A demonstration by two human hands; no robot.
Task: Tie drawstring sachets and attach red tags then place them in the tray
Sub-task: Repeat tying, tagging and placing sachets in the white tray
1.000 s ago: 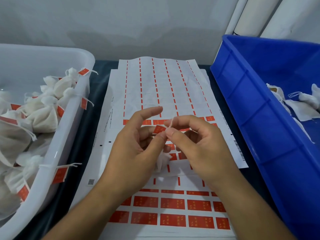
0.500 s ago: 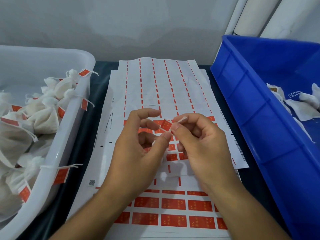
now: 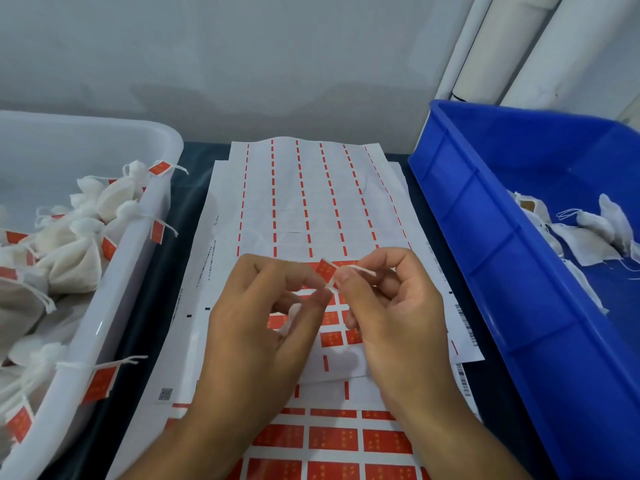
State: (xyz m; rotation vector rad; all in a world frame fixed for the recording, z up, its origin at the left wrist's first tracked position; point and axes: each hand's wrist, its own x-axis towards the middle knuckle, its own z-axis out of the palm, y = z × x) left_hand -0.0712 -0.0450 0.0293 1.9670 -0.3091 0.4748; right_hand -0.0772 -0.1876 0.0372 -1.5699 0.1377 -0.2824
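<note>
Tag (image 3: 326, 270) tilts, long axis up-left; right hand (image 3: 388, 306) pinches its string (image 3: 356, 269), left hand (image 3: 263, 306) pinches beneath.

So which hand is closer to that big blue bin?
The right hand. It works just left of the blue bin, pinching the string by the red tag; the left hand sits farther away, toward the white tray.

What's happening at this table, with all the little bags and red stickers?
A person is fixing a red tag onto the drawstring of a small white sachet. Both the left hand and the right hand pinch the tag and string above the sticker sheets. Finished, tagged sachets fill the white tray on the left; untagged ones wait in the blue bin on the right.
</note>
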